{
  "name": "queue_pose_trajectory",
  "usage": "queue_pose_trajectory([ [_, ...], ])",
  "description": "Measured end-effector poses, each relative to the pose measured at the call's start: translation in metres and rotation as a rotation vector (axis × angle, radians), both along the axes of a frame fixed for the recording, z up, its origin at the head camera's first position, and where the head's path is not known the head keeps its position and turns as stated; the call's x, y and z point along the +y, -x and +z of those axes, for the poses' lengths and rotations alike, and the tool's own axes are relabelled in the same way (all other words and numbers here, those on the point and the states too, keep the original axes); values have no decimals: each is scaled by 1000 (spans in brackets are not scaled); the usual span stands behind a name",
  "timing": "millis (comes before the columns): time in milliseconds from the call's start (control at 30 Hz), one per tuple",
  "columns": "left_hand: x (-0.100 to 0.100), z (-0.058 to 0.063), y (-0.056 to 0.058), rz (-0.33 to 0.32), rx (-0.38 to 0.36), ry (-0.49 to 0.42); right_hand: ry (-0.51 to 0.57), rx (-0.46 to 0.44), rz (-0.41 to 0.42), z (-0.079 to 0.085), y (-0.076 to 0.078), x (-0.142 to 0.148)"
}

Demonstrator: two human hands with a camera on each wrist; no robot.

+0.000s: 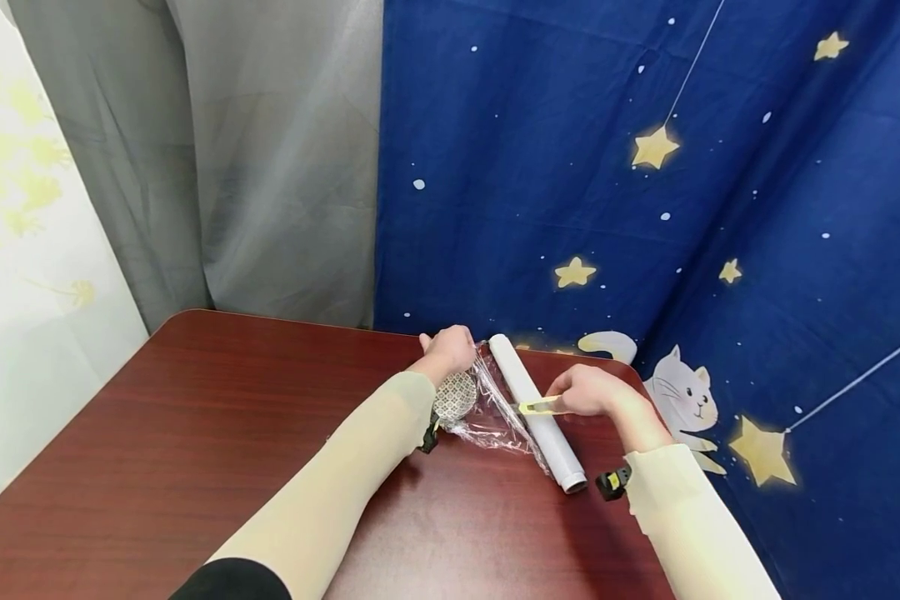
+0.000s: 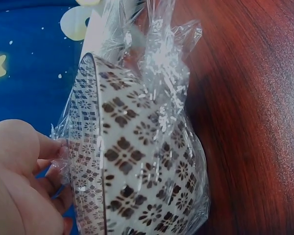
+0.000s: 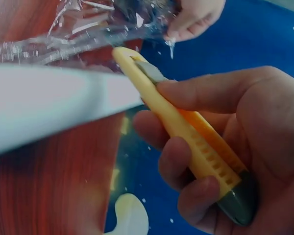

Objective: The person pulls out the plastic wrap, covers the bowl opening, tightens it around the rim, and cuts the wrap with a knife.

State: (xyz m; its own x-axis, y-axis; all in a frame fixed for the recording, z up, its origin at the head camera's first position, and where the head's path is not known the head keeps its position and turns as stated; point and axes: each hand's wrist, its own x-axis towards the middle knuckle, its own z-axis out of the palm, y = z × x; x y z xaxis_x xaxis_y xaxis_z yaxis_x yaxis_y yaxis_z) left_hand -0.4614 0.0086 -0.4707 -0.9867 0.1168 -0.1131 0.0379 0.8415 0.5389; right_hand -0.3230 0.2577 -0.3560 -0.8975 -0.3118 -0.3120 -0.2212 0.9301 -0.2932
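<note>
In the left wrist view a bowl (image 2: pixel 130 161) with a brown flower pattern stands tilted, covered by clear plastic wrap (image 2: pixel 166 73). Beside its rim, my left hand (image 2: pixel 22 181) pinches the wrap; the head view shows this hand (image 1: pixel 450 347) above the bowl (image 1: pixel 456 397). My right hand (image 3: pixel 255 112) grips a yellow utility knife (image 3: pixel 174 122), thumb on its grey slider. From above, the knife (image 1: pixel 538 406) crosses the white wrap roll (image 1: pixel 536 408), its tip close to the stretched, bunched wrap (image 1: pixel 495 421). My right hand (image 1: pixel 588 389) is right of the roll.
The dark red wooden table (image 1: pixel 217 417) ends at a back edge just beyond the bowl and roll. A blue curtain (image 1: pixel 525 167) with stars hangs behind it, with a grey curtain (image 1: pixel 285 158) to the left.
</note>
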Motion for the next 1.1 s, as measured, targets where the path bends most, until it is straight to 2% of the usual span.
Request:
queue_pose_trajectory([
  [67, 0, 8, -9, 12, 8, 0, 1, -33, -9, 4, -3, 6],
  [100, 0, 17, -16, 13, -4, -6, 5, -49, -14, 6, -4, 9],
  [167, 0, 24, -25, 13, -5, -16, 9, -78, -27, 7, -5, 14],
  [333, 1, 32, -38, 7, 3, -43, 20, -96, -55, 5, -5, 23],
  [367, 0, 20, -29, 4, 29, -48, 21, -93, -58, 4, -5, 24],
  [567, -2, 25, -31, 15, 55, -65, 30, -124, -61, 6, -8, 28],
  [600, -2, 37, -41, 20, 34, -65, 23, -134, -57, 8, -10, 29],
  [733, -1, 37, -39, 28, 27, -52, -12, -172, -47, 15, -18, 30],
  [767, -1, 27, -29, 31, 50, -50, -24, -179, -43, 17, -19, 31],
  [967, -2, 26, -33, 58, 89, -64, -48, -249, -79, 22, -32, 37],
  [1000, -2, 36, -42, 59, 73, -65, -43, -258, -85, 22, -33, 38],
  [1100, -1, 34, -39, 50, 67, -70, -41, -272, -91, 22, -36, 40],
])
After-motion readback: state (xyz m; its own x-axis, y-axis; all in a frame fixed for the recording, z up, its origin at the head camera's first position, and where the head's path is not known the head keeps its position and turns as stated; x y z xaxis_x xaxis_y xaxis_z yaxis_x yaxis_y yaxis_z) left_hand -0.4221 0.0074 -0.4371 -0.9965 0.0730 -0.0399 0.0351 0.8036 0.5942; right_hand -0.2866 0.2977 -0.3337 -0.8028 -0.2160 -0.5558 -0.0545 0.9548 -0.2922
